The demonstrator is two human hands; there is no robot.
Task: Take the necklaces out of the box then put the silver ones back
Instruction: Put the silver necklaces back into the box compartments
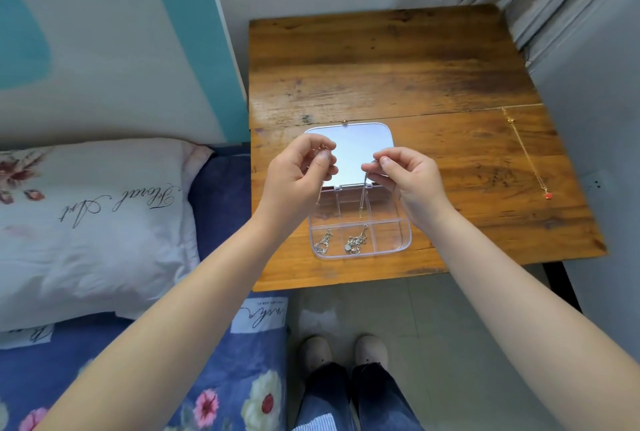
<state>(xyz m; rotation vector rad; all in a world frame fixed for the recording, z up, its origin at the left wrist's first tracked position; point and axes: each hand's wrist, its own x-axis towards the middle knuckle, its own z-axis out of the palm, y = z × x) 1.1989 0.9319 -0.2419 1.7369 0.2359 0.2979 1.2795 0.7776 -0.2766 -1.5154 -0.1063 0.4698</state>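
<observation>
A clear plastic box with compartments lies open on the wooden table, its lid flat behind it. Two silver necklaces lie bunched in the front compartments, one at the left and one in the middle. Above the box, my left hand and my right hand each pinch one end of a thin chain that hangs down toward the box. A gold necklace with a red pendant lies stretched out on the table's right side.
The wooden table stands in a corner, with walls behind and to the right. A bed with a white pillow and a blue floral cover lies to the left. My shoes are on the tiled floor below.
</observation>
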